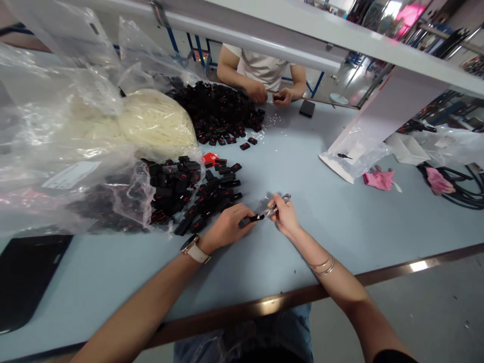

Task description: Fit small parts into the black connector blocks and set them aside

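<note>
"Worktop (302,166) is the largest thing before us, yes? From here it looks pale blue, with a metal edge."

"Yes. After it come the clear plastic bags (56,141), which cover much of its left side. One bulging part is pale yellow."

"And who is opposite us?"

"A co-worker (260,68) in a white top, on the far side, beside the far heap (223,111). The near heap (212,194) lies closer to us. Both are made of black pieces, many with red marks."

"Now please tell me about the person's own hands."

"They are over the worktop, to the right of the near heap. The left hand (229,225) is pinching with its fingertips; the right hand (286,217) is curled around a tool."

"Which tool is it?"

"Metal scissors (269,212), with the tips pointing to the left hand."

"And what does the left hand pinch?"

"One small black part (257,218), with something white on it. It is just at the scissors' tips, but I cannot tell if they are touching."
</note>
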`<action>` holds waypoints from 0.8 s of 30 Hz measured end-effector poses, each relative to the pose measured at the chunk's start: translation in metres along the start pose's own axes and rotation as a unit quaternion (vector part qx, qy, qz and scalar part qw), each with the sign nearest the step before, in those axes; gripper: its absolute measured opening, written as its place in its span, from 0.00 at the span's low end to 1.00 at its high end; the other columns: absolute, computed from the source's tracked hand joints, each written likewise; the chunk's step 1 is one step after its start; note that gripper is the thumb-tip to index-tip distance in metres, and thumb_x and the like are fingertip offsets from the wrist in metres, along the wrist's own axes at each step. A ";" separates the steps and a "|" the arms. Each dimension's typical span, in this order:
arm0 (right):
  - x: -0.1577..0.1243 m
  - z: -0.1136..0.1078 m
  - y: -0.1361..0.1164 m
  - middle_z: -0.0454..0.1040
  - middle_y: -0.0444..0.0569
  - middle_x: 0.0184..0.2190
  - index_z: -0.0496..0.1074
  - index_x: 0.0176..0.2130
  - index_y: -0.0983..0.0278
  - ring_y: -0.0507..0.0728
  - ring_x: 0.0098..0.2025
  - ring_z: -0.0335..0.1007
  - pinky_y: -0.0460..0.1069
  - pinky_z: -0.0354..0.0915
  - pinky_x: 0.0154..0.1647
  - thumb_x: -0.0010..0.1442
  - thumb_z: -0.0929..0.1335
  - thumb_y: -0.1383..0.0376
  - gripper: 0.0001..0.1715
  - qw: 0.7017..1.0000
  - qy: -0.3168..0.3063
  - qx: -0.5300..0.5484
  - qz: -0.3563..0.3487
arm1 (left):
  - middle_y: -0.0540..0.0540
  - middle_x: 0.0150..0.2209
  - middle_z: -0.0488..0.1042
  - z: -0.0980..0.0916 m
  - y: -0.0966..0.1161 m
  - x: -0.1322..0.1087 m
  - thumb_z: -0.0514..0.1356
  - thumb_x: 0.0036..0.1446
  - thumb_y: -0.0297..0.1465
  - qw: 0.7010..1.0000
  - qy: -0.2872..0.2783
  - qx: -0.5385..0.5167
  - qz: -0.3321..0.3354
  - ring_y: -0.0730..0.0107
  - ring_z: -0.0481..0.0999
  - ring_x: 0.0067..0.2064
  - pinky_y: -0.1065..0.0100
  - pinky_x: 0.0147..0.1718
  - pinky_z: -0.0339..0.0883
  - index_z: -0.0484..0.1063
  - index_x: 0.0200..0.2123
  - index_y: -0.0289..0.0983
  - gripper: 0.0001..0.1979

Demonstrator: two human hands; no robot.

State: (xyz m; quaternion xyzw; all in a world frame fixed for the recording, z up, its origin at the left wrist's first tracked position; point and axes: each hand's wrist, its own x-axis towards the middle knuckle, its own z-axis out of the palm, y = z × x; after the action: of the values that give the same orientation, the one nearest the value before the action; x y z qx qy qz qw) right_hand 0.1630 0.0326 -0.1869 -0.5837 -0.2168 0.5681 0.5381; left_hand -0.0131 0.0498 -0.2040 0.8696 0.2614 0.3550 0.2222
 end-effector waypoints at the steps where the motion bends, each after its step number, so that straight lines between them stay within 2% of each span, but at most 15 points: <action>1: 0.000 0.000 0.000 0.62 0.39 0.08 0.66 0.17 0.65 0.45 0.08 0.52 0.41 0.48 0.08 0.49 0.69 0.50 0.24 1.000 0.006 0.008 -0.002 | 0.49 0.28 0.71 0.000 0.000 0.000 0.57 0.58 0.29 1.000 -0.005 -0.007 -0.011 0.72 0.70 0.29 0.71 0.29 0.66 0.69 0.34 0.36 0.02; 4: 0.001 0.000 -0.001 0.61 0.39 0.08 0.66 0.17 0.65 0.45 0.09 0.52 0.42 0.48 0.09 0.50 0.69 0.51 0.23 0.999 0.025 0.027 -0.013 | 0.48 0.30 0.72 0.000 0.000 0.000 0.57 0.57 0.28 0.999 -0.014 -0.022 -0.029 0.72 0.71 0.29 0.70 0.29 0.67 0.69 0.42 0.36 0.09; 8: 0.003 -0.001 0.000 0.61 0.39 0.08 0.67 0.18 0.65 0.46 0.09 0.53 0.42 0.49 0.10 0.51 0.68 0.48 0.25 0.998 0.047 0.014 -0.048 | 0.48 0.31 0.73 0.001 -0.002 -0.001 0.56 0.57 0.28 0.999 -0.029 -0.011 -0.008 0.71 0.72 0.30 0.69 0.31 0.68 0.65 0.53 0.37 0.19; 14: 0.002 -0.002 0.003 0.62 0.39 0.08 0.67 0.20 0.65 0.46 0.09 0.55 0.42 0.51 0.10 0.48 0.68 0.43 0.28 0.995 0.046 -0.032 -0.086 | 0.47 0.29 0.71 0.003 -0.006 -0.002 0.55 0.59 0.28 0.999 -0.042 0.029 0.013 0.71 0.70 0.28 0.70 0.28 0.67 0.69 0.51 0.36 0.16; 24: 0.004 -0.002 0.008 0.61 0.39 0.08 0.67 0.20 0.65 0.47 0.09 0.55 0.43 0.51 0.10 0.50 0.66 0.44 0.27 0.991 0.057 -0.040 -0.114 | 0.47 0.31 0.73 0.003 -0.004 -0.001 0.55 0.59 0.28 0.998 -0.043 0.037 0.004 0.70 0.72 0.30 0.69 0.30 0.67 0.70 0.46 0.36 0.12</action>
State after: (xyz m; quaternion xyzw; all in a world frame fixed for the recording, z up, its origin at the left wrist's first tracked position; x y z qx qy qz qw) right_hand 0.1629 0.0324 -0.1963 -0.6072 -0.2734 0.4600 0.5873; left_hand -0.0124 0.0511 -0.2088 0.8927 0.2607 0.3087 0.1994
